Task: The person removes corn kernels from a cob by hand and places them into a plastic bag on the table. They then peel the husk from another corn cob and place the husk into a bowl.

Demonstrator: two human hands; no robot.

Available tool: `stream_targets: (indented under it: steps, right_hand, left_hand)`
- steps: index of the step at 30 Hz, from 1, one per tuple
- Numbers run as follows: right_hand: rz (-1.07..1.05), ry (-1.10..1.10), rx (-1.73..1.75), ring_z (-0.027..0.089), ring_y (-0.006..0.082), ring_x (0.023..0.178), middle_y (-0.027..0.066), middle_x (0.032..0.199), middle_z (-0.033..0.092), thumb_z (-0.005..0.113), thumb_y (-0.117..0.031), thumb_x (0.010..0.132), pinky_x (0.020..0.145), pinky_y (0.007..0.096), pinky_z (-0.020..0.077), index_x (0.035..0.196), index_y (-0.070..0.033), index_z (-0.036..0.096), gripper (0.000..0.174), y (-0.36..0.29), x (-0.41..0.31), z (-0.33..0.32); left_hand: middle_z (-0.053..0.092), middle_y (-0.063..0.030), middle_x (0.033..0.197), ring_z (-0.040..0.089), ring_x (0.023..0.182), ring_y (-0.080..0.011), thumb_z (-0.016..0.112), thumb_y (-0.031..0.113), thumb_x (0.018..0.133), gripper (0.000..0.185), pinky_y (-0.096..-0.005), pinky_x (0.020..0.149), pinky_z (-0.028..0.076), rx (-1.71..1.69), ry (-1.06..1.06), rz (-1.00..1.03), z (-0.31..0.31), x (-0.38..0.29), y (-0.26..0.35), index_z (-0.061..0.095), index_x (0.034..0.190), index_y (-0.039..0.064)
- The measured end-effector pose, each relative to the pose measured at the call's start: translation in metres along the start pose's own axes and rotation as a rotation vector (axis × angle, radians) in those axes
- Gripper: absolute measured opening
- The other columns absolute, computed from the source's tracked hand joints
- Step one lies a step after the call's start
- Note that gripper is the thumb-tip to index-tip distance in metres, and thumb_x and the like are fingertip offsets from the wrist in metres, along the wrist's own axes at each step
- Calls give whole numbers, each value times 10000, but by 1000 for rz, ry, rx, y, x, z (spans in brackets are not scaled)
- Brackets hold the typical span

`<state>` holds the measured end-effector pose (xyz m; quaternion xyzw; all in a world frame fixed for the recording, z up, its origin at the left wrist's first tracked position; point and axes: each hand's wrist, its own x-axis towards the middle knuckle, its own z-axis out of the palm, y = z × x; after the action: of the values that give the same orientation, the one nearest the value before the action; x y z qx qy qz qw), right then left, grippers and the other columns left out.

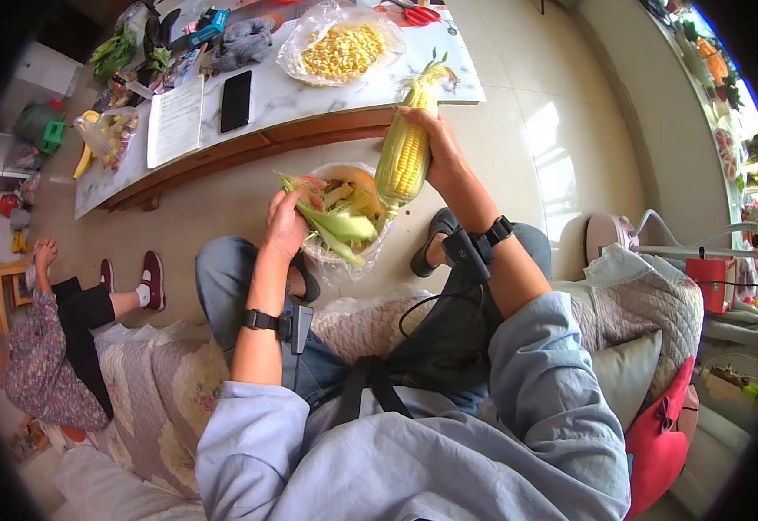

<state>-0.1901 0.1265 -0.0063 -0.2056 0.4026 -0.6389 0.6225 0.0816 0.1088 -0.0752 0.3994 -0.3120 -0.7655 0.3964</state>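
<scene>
My right hand (442, 144) grips an ear of corn (411, 153), held upright in view near the table's edge. Its yellow kernels are bared along one side, and green husk still wraps the other. Pulled-off green corn husks (340, 225) with reddish silk are in my left hand (285, 221), over a lined waste bin (326, 264) between my feet. More husk scraps lie inside the bin. On the table a clear plastic bag (294, 55) stands open, holding loose corn kernels (346, 52).
The marble-patterned table (326, 101) bears a phone (236, 101), an open notebook (175, 120), a grey cloth (243, 44), red-handled scissors (420, 14) and bagged fruit (115, 133). Another person (53, 365) sits at the left on the quilt-covered sofa (157, 391). A red cushion (659, 449) lies at the right.
</scene>
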Motion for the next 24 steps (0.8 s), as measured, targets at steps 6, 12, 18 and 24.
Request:
stream_targets:
  steps: [6, 12, 18, 24]
  right_hand:
    - [80, -37, 35, 627, 210, 727, 107, 836, 596, 674, -195, 801, 651, 353, 544, 1065, -42, 477, 363, -1, -6, -2]
    - [79, -34, 56, 656, 241, 762, 147, 851, 638, 656, -279, 842, 681, 355, 557, 1000, 8, 561, 341, 2, -7, -3]
    - [68, -51, 47, 656, 245, 773, 147, 865, 640, 650, -287, 846, 691, 369, 559, 1009, 3, 563, 343, 2, -10, -9]
    - [155, -17, 154, 658, 254, 777, 156, 874, 645, 634, -289, 853, 697, 384, 562, 1009, 6, 567, 340, 10, -5, -11]
  left_hand:
    - [661, -169, 1034, 632, 809, -223, 459, 164, 958, 284, -356, 770, 535, 68, -40, -112, 0, 14, 16, 547, 1170, -3]
    - [623, -155, 1133, 601, 937, -196, 489, 231, 974, 344, -368, 863, 499, 362, -4, -217, -17, 42, 7, 502, 1251, 28]
    - [681, -130, 994, 637, 832, -153, 620, 307, 903, 457, -268, 719, 493, 1186, 436, 463, -20, 58, -16, 521, 1251, 28]
    - [670, -41, 693, 599, 580, -109, 626, 180, 891, 292, -279, 573, 487, 1165, 152, 155, 11, 18, 27, 631, 1160, 67]
